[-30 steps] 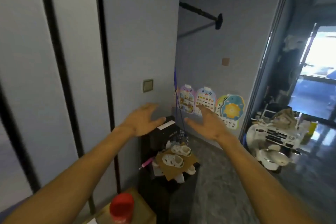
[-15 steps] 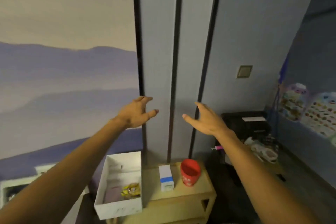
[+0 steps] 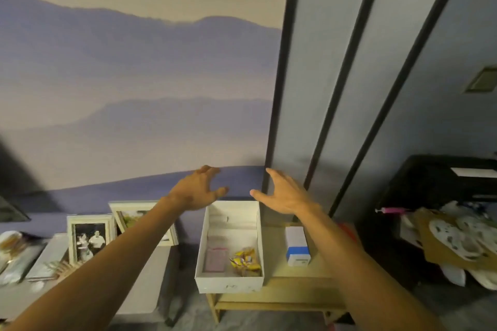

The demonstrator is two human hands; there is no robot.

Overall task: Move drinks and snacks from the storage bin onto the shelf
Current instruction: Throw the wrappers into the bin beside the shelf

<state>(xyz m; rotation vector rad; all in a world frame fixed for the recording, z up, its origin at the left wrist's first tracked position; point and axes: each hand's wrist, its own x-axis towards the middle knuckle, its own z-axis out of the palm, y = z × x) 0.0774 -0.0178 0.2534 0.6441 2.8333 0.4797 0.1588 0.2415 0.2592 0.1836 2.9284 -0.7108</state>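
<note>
A white storage bin [image 3: 209, 244] rests on the left end of a low wooden shelf [image 3: 279, 271]. Inside it lie a yellow snack packet [image 3: 246, 262] and a pinkish flat packet [image 3: 216, 259]. A white and blue carton [image 3: 297, 246] stands on the shelf top just right of the bin. My left hand [image 3: 197, 191] and my right hand [image 3: 285, 195] hover in the air above the bin's far end, both empty with fingers spread. A red thing [image 3: 348, 228] shows partly behind my right forearm.
Framed photos [image 3: 90, 236] stand on a grey cabinet [image 3: 145, 277] left of the shelf. A black stand [image 3: 435, 180] with shoes and cardboard [image 3: 457, 239] sits at the right. A mural wall and dark-striped panels rise behind.
The view has swung left and down, bringing the bin and shelf to the centre. Both hands stay raised and empty, now above the bin.
</note>
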